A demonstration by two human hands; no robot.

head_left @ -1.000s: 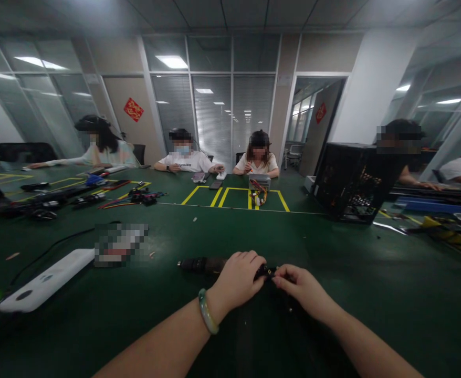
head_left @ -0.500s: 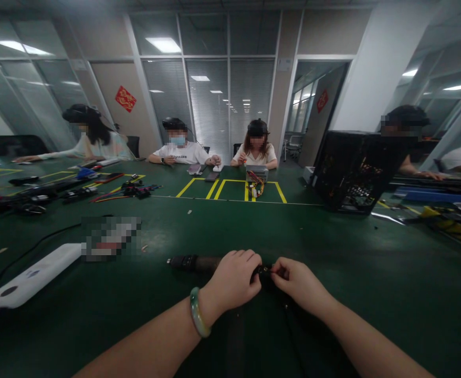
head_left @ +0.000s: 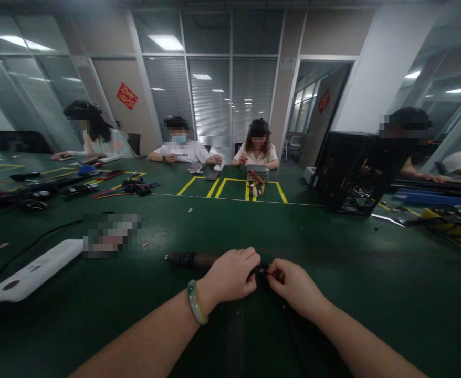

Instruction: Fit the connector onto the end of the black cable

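Two hands, left (head_left: 230, 275) and right (head_left: 293, 286), are meeting on one dark tool (head_left: 193, 259). One bracelet (head_left: 196, 308) is circling the left wrist. One white device (head_left: 33, 270) is lying on the green surface (head_left: 372, 273). One black crate (head_left: 352, 176) is standing to the right. Five other people are sitting around.

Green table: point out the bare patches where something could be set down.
Green table lies bare right of the right hand, before the black case, and between the dark tool and the yellow lines. Crowded: far-left cables, white device.
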